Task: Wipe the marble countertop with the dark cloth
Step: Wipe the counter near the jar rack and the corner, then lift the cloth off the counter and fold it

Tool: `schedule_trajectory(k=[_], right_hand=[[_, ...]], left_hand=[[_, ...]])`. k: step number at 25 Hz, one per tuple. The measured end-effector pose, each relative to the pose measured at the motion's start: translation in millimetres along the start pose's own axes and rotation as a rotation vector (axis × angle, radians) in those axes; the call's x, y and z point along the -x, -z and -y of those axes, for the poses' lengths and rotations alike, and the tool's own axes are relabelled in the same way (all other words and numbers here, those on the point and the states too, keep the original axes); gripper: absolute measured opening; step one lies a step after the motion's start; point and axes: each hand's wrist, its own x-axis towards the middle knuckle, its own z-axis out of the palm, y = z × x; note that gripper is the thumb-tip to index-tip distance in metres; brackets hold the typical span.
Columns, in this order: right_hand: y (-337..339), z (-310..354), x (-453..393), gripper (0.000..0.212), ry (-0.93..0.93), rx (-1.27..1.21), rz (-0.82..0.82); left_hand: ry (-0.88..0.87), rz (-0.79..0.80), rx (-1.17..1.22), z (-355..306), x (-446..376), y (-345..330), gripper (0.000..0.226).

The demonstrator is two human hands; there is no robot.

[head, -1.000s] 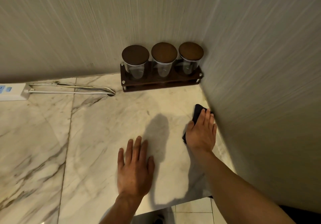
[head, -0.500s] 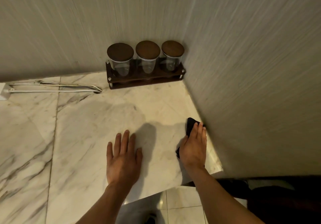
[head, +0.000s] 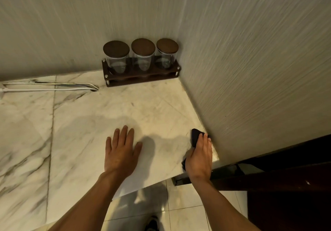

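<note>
The white marble countertop (head: 86, 123) with grey veins fills the left and middle of the head view. My right hand (head: 199, 157) presses flat on the dark cloth (head: 195, 136) at the countertop's front right corner, close against the right wall. Only the cloth's far tip and a bit of its left edge show from under the fingers. My left hand (head: 120, 151) lies flat on the marble, fingers spread, holding nothing, a hand's width to the left of the right one.
A dark wooden rack (head: 141, 77) with three lidded glass jars (head: 143, 56) stands in the back corner. White cables (head: 50, 87) run along the back wall at left. Textured walls close the back and right. Tiled floor (head: 180, 200) lies below the front edge.
My right hand has slid the cloth along the right wall toward the front edge of the countertop. My left hand stays flat on the marble.
</note>
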Motion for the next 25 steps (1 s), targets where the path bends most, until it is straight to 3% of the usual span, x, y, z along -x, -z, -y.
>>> schedule_trajectory(k=[5,9,19,23,25], right_hand=[[9.9,-25.6,23.8,0.061,0.032,-0.141,-0.011],[17.9,-37.3,53.6,0.066,0.041,-0.173,0.042],[-15.1,9.0,146.5,0.068,0.27,-0.238,0.156],[-32.8,39.1,183.6,0.071,0.424,-0.229,0.195],[-37.8,62.9,204.8,0.074,0.493,-0.304,0.296]], left_hand=[[0.025,-0.074,0.081,14.7,27.0,9.3,0.064],[0.032,-0.132,0.186,17.8,58.9,15.4,0.072],[0.129,-0.241,0.501,31.3,144.4,28.8,0.064],[0.307,-0.319,0.582,57.8,173.2,43.0,0.058],[0.422,-0.34,0.634,70.7,186.3,52.8,0.052]])
